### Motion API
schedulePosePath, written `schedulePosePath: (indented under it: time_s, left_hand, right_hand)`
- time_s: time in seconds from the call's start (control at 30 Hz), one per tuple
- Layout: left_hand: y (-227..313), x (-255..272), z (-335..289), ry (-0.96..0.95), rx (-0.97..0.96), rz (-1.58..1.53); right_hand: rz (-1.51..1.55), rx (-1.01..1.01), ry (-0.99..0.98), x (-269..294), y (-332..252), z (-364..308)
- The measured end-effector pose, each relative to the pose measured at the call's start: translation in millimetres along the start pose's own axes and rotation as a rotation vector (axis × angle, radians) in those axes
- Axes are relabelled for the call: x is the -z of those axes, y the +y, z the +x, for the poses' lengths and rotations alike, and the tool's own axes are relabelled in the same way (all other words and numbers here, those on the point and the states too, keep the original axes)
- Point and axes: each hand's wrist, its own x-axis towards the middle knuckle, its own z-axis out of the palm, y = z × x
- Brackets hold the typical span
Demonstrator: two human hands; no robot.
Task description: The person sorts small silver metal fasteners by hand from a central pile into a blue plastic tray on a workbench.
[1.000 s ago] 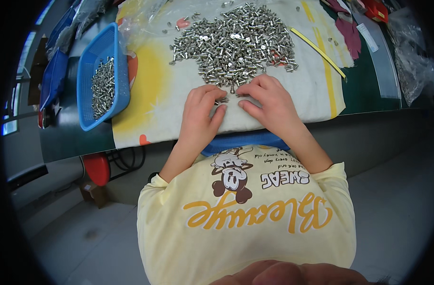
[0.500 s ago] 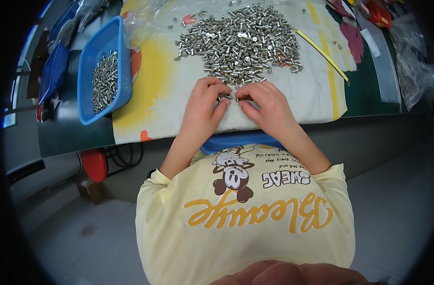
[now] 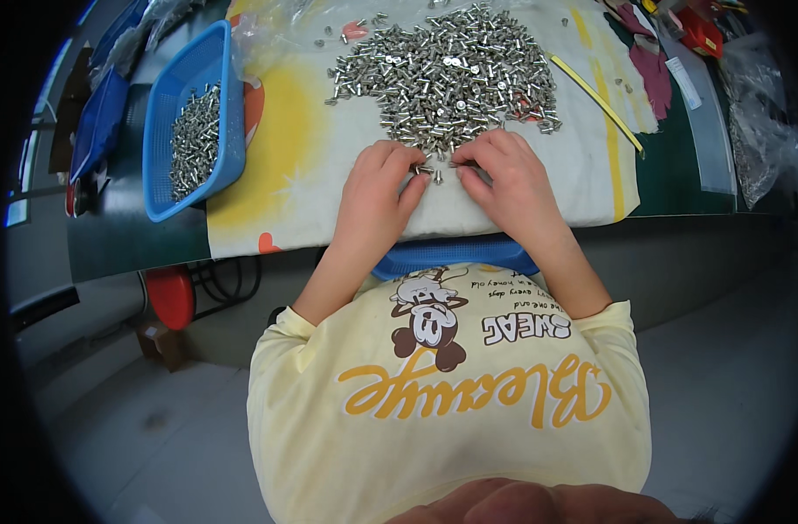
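A big pile of small silver screws point(image 3: 447, 74) with flat heads is spread over the pale cloth point(image 3: 285, 196). At the pile's near edge, my left hand point(image 3: 377, 192) is closed, with a few screws point(image 3: 423, 168) at its thumb and fingertips. My right hand point(image 3: 512, 183) is curled just across from it, its thumb and forefinger closed around what looks like a small screw, mostly hidden. Between the two hands, a single screw point(image 3: 438, 177) rests on the cloth.
At the left stands a blue plastic basket point(image 3: 154, 140) partly filled with similar screws point(image 3: 196, 144). A yellow strip point(image 3: 596, 105) lies right of the pile. Another blue basket point(image 3: 456, 256) sits below the table's near edge. Clear plastic bags point(image 3: 766, 131) lie far right.
My hands have drawn apart, the right one shifting to the right. A single screw now shows on the cloth in the gap between them. The whole view has shifted slightly.
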Motion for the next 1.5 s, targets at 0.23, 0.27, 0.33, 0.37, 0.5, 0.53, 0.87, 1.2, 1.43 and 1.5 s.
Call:
schedulePosePath:
  time_s: [0.23, 0.27, 0.33, 0.37, 0.5, 0.53, 0.87, 1.2, 1.43, 1.5]
  left_hand:
    - [3, -7, 7, -0.005, -0.101, -0.018]
    - [2, -5, 7, -0.025, -0.085, -0.018]
    - [-2, 2, 5, -0.078, -0.053, -0.087]
    - [-3, 3, 4, -0.126, -0.026, -0.155]
    - [0, 0, 0, -0.122, -0.033, -0.219]
    - [-1, -3, 0, -0.112, -0.047, -0.218]
    - [-7, 5, -3, -0.052, -0.128, -0.076]
    - [0, 6, -5, -0.109, 0.025, -0.081]
    - [-2, 4, -2, -0.127, -0.003, -0.239]
    - [0, 3, -1, -0.145, -0.010, -0.224]
  right_hand:
    - [0.000, -0.019, -0.005, -3, 1, -3]
    - [0.000, -0.025, -0.009, -2, 1, -4]
    - [-0.007, -0.018, -0.048, 2, 0, -5]
    - [-0.004, -0.021, -0.051, 3, -1, -6]
    - [0.073, 0.016, -0.066, -1, -7, -6]
    - [0.103, 0.031, -0.046, -3, -8, -6]
    - [0.087, 0.044, -0.030, -8, -4, -9]
    - [0.053, 0.057, -0.029, -12, -6, -3]
    - [0.123, 0.081, -0.114, -2, -6, -8]
    - [0.116, 0.071, -0.107, -3, -7, -8]
